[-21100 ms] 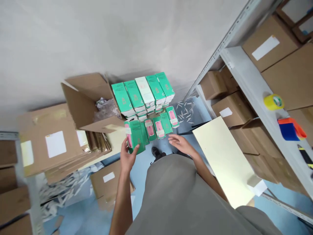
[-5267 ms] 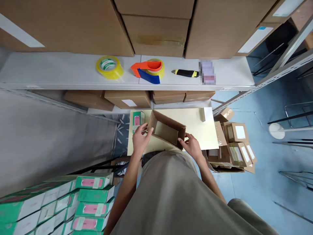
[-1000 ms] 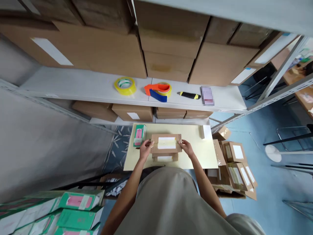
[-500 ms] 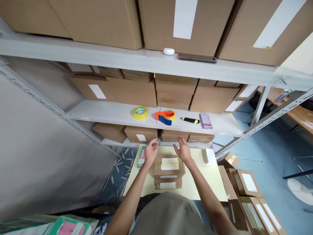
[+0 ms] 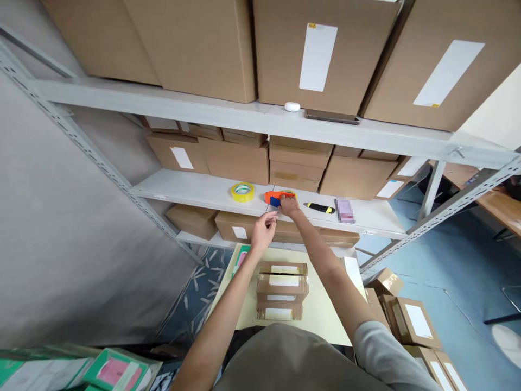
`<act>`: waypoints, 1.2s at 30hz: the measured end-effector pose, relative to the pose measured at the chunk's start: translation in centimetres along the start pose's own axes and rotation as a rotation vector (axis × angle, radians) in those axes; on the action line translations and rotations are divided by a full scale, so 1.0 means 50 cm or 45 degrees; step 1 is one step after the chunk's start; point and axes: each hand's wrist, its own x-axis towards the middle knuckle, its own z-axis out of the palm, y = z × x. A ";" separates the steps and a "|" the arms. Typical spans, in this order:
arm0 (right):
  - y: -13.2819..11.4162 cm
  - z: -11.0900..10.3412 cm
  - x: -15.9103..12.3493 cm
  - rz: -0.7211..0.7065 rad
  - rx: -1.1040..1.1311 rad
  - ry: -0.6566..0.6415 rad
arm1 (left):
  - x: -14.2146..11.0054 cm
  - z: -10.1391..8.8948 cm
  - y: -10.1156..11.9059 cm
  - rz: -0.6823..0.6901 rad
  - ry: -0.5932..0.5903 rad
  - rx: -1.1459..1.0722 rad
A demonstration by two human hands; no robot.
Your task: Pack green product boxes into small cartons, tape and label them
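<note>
Though partly hidden, tape dispenser under right hand, finger grip unclear; left hand half-open, empty.

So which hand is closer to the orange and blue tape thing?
Right. The right hand is on the tape dispenser; the left hand is a little short of it, nearer the body.

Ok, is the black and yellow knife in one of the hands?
No, the knife lies on the shelf, to the right of the right hand.
</note>
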 end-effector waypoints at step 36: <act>0.052 0.377 -0.622 0.142 1.900 -0.394 | -0.372 -0.135 -0.020 -0.515 -0.425 -0.053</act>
